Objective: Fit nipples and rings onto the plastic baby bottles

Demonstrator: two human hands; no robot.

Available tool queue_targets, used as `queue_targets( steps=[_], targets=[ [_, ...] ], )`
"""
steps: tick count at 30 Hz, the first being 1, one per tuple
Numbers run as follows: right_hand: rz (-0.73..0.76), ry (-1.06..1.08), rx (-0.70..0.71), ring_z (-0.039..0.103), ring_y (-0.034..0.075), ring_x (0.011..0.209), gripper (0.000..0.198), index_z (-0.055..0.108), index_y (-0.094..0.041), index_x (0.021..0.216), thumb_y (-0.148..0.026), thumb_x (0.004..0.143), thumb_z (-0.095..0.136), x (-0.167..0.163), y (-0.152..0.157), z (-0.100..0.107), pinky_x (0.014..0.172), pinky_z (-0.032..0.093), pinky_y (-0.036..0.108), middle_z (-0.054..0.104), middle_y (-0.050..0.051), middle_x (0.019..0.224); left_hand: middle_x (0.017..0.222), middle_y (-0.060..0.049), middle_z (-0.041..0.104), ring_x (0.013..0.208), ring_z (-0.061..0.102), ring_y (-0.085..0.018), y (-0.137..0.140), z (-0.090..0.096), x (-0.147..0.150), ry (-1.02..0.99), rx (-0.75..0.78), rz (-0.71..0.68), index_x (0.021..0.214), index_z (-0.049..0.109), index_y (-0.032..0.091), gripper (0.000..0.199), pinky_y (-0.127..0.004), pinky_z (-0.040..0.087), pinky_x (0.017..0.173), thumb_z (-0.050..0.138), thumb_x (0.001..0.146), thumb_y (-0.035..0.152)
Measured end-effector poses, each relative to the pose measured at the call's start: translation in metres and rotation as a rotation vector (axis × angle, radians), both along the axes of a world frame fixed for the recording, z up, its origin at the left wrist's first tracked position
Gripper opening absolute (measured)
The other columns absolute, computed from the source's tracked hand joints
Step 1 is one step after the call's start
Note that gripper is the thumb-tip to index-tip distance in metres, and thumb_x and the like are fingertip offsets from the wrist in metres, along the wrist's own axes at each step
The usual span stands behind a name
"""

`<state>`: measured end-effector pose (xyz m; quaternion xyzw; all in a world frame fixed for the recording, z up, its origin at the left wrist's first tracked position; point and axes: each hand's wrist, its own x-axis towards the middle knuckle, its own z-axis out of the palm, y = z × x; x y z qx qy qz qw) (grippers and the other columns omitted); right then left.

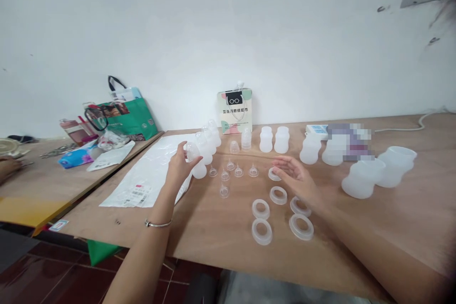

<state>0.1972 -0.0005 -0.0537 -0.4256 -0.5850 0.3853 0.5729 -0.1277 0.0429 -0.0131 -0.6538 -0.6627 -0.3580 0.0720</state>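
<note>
Left hand [181, 164] and right hand [297, 179] reach over the wooden bench [204, 240], well apart; clock directions start from the clear teats [238, 171] in the middle, with twelve toward the wall [178, 47]. At nine to ten o'clock, the left one curves its thumb and fingers around the clear domed cover [192, 151] of the nearest capped bottle; whether it presses on the cover, I cannot tell. A silvery bangle [158, 224] circles that wrist. At three o'clock, the right one is loosely open, fingers extended above a translucent ring [272, 178] that it partly hides; contact with it cannot be made out.

Five more rings [262, 241] lie flat between four and five o'clock. Other capped bottles [216, 139] stand in a row at ten to eleven, beside a white plastic mailer [142, 166] at nine. A clear dome [234, 147] sits at twelve, a stack of domes [246, 140] at one. Two frosted bottle bodies [281, 141] stand side by side at two o'clock, and four more [362, 179] spread around three. Against the wall at twelve stands a printed paper bag [231, 121]; a green bag [142, 118] rests at ten, on the neighbouring bench [46, 178].
</note>
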Motion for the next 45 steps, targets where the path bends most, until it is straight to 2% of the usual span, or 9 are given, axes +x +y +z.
queue_targets(
  steps=[4, 7, 10, 13, 16, 20, 27, 34, 45],
  targets=[
    [-0.033, -0.098, -0.004, 0.056, 0.018, 0.095, 0.033, 0.052, -0.022, 0.098, -0.042, 0.073, 0.06, 0.008, 0.003, 0.002, 0.085, 0.044, 0.035, 0.059, 0.006, 0.102, 0.094, -0.009, 0.058, 0.083, 0.059, -0.023, 0.002, -0.006, 0.0, -0.039, 0.064, -0.029, 0.127, 0.03, 0.018, 0.076, -0.035, 0.046, 0.069, 0.063, 0.065, 0.048],
    [-0.051, -0.312, -0.011, 0.057, 0.018, 0.084, 0.027, 0.054, -0.022, 0.093, -0.043, 0.075, 0.055, 0.014, 0.005, 0.003, 0.076, 0.044, 0.034, 0.06, 0.004, 0.092, 0.112, -0.016, 0.049, 0.096, 0.054, -0.026, -0.005, -0.002, 0.007, -0.048, 0.303, -0.036, 0.126, 0.029, 0.013, 0.083, -0.039, 0.046, 0.075, 0.067, 0.061, 0.048],
    [0.039, -0.601, 0.049, 0.054, 0.017, 0.077, 0.023, 0.056, -0.021, 0.083, -0.042, 0.077, 0.051, 0.018, 0.003, 0.005, 0.07, 0.042, 0.032, 0.06, 0.003, 0.085, 0.113, -0.015, 0.047, 0.103, 0.049, -0.025, -0.02, 0.012, 0.03, 0.009, 0.517, -0.129, 0.117, 0.04, 0.014, 0.056, -0.038, 0.044, 0.08, 0.061, 0.071, 0.04],
    [0.248, -0.828, 0.071, 0.052, 0.018, 0.079, 0.025, 0.055, -0.021, 0.084, -0.044, 0.074, 0.053, 0.022, -0.001, 0.006, 0.07, 0.04, 0.032, 0.057, 0.002, 0.086, 0.096, -0.007, 0.057, 0.093, 0.052, -0.019, -0.031, 0.025, 0.069, 0.187, 0.357, -0.471, 0.1, 0.05, 0.018, 0.022, -0.035, 0.043, 0.082, 0.05, 0.081, 0.031],
    [0.407, -0.942, 0.054, 0.051, 0.02, 0.087, 0.033, 0.056, -0.022, 0.092, -0.046, 0.07, 0.057, 0.025, -0.003, 0.004, 0.073, 0.04, 0.032, 0.056, 0.004, 0.092, 0.098, -0.007, 0.057, 0.093, 0.052, -0.018, -0.026, 0.021, 0.109, 0.459, 0.076, -0.759, 0.105, 0.05, 0.019, 0.024, -0.032, 0.043, 0.081, 0.045, 0.084, 0.029],
    [0.405, -0.958, 0.06, 0.051, 0.021, 0.087, 0.031, 0.056, -0.02, 0.094, -0.041, 0.07, 0.058, 0.027, -0.001, 0.002, 0.074, 0.04, 0.033, 0.055, 0.005, 0.094, 0.104, -0.01, 0.055, 0.099, 0.05, -0.021, -0.007, -0.004, 0.144, 0.752, -0.011, -0.714, 0.11, 0.049, 0.016, 0.028, -0.034, 0.04, 0.082, 0.042, 0.083, 0.016],
    [0.191, -0.402, -0.101, 0.054, 0.015, 0.078, 0.036, 0.054, -0.021, 0.102, -0.041, 0.072, 0.061, 0.026, 0.007, 0.007, 0.074, 0.043, 0.031, 0.06, 0.003, 0.093, 0.098, -0.009, 0.059, 0.096, 0.051, -0.023, 0.009, -0.032, 0.152, 0.899, -0.063, -0.603, 0.094, 0.057, 0.015, 0.019, -0.035, 0.038, 0.078, 0.04, 0.085, 0.016],
    [0.372, 0.571, -0.552, 0.061, 0.012, 0.083, 0.02, 0.058, -0.014, 0.09, -0.029, 0.086, 0.046, 0.011, 0.011, 0.012, 0.073, 0.051, 0.022, 0.064, 0.009, 0.095, 0.094, -0.006, 0.06, 0.088, 0.054, -0.018, 0.008, -0.032, 0.148, 0.894, -0.097, -0.636, 0.087, 0.058, 0.016, 0.018, -0.031, 0.037, 0.071, 0.04, 0.085, 0.015],
    [0.454, 0.681, -0.614, 0.063, 0.01, 0.074, 0.021, 0.059, -0.013, 0.089, -0.026, 0.088, 0.042, -0.005, 0.015, 0.011, 0.07, 0.053, 0.017, 0.067, 0.008, 0.087, 0.093, -0.006, 0.058, 0.089, 0.052, -0.021, 0.003, -0.014, 0.135, 0.623, 0.137, -0.506, 0.113, 0.049, 0.022, 0.031, -0.034, 0.033, 0.075, 0.044, 0.082, 0.022]
  ],
)
